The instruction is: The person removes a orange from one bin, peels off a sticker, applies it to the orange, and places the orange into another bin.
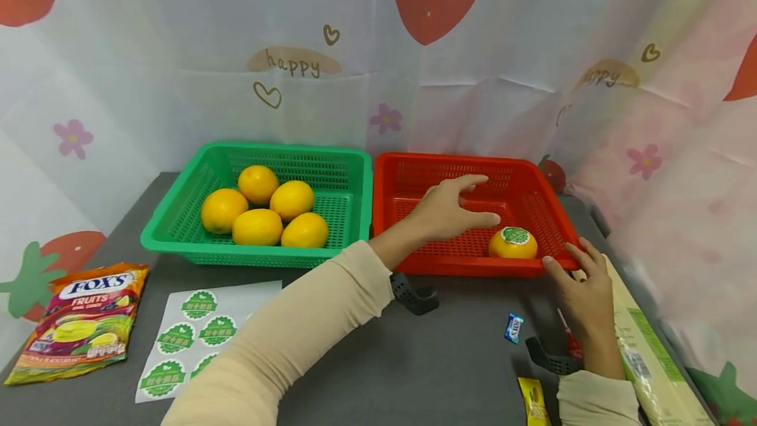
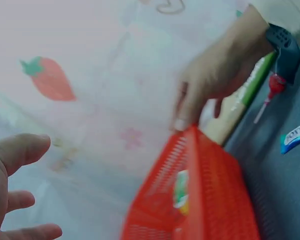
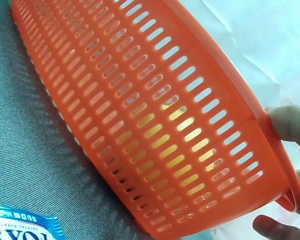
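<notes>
My left hand [image 1: 486, 200] hovers open over the red basket [image 1: 455, 164], fingers spread and holding nothing; the left wrist view shows its fingers [image 2: 21, 148] apart in the air. In the basket's front right corner lies one orange [image 1: 513, 243] with a green sticker on top. My right hand [image 1: 563, 260] grips the basket's front right corner rim; in the right wrist view its fingers [image 3: 291, 122] curl around the rim of the red basket [image 3: 155, 115]. The orange glows yellow through the slotted wall.
A green basket [image 1: 177, 219] with several unlabelled oranges [image 1: 257, 227] stands left of the red one. A sheet of green stickers [image 1: 195, 331] and a Fox's candy bag [image 1: 79, 324] lie front left. A blue candy [image 1: 513, 328], a yellow packet [image 1: 534, 401] and a long box [image 1: 650, 354] lie front right.
</notes>
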The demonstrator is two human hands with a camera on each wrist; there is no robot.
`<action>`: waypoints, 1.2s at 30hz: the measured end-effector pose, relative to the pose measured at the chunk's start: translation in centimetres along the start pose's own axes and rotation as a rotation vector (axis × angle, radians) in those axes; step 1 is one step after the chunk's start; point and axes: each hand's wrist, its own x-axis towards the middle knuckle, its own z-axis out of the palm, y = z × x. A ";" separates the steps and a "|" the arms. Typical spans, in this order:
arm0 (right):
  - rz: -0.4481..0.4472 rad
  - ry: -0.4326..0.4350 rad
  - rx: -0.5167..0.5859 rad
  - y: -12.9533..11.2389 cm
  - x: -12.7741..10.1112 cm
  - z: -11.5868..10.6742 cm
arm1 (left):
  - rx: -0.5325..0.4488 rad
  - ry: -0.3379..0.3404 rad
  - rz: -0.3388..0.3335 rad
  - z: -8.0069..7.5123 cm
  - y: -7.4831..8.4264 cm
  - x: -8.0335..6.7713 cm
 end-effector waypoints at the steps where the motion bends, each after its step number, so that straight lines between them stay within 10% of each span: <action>1: 0.000 -0.002 -0.003 0.0 0.0 0.0 | -0.003 0.013 0.019 -0.8 0.0 -0.7; 23: 0.005 -0.008 -0.006 0.1 -0.1 0.0 | -0.106 0.318 0.294 -12.5 -7.1 -13.7; 36: 0.003 -0.025 -0.023 0.1 0.0 -0.1 | -0.151 0.602 0.259 -18.5 -11.4 -20.0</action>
